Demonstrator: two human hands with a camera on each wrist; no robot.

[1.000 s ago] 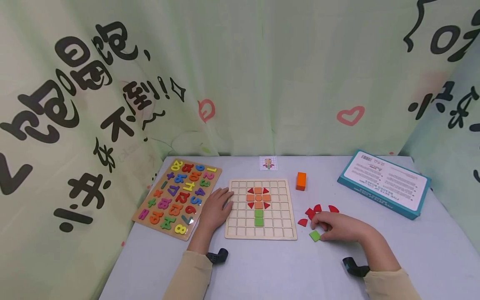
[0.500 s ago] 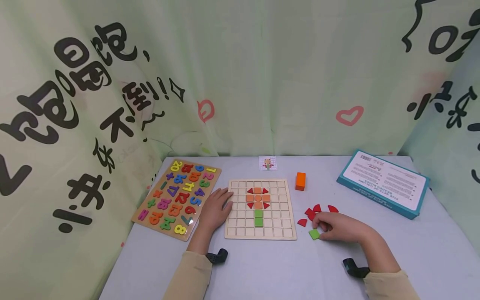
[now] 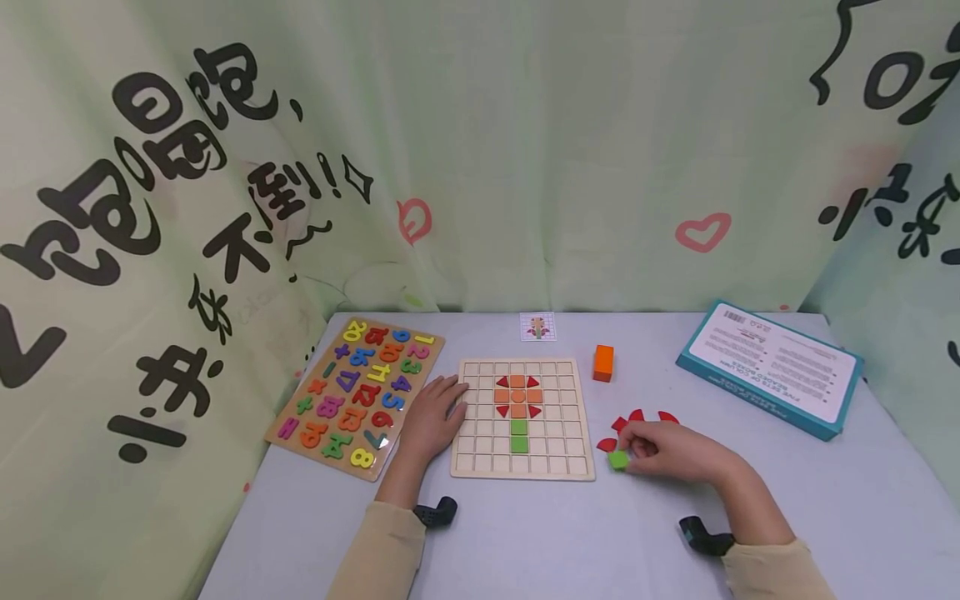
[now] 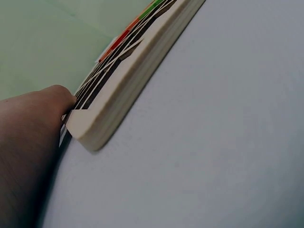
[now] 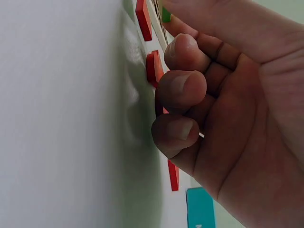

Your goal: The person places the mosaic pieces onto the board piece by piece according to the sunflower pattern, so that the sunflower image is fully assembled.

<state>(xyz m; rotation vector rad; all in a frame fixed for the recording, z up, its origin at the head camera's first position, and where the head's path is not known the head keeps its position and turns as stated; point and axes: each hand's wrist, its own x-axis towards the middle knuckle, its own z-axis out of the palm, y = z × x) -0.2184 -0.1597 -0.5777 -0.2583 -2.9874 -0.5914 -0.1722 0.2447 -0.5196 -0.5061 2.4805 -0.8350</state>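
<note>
My right hand [image 3: 678,450] pinches a green square tile [image 3: 618,460] between thumb and fingertips, right of the board. In the right wrist view its other fingers are curled, and a sliver of the green tile [image 5: 166,14] shows past the thumb. Several red pieces [image 3: 607,445] lie by those fingers, some partly covered. My left hand [image 3: 432,419] rests at the left edge of the wooden grid board [image 3: 480,467], fingers extended. On that board sit orange pieces [image 3: 518,396] with red triangles at the corners, and two green squares [image 3: 519,436] below them.
A number puzzle board [image 3: 352,396] lies at the left, close to my left forearm. Behind the grid board is a small pattern card [image 3: 537,327]. An orange block [image 3: 603,363] stands at its right, and a teal box [image 3: 772,367] lies farther right.
My right hand has shifted slightly left with the green tile, which now looks tilted up and overlaps the lower red piece. My left hand stays in place.
</note>
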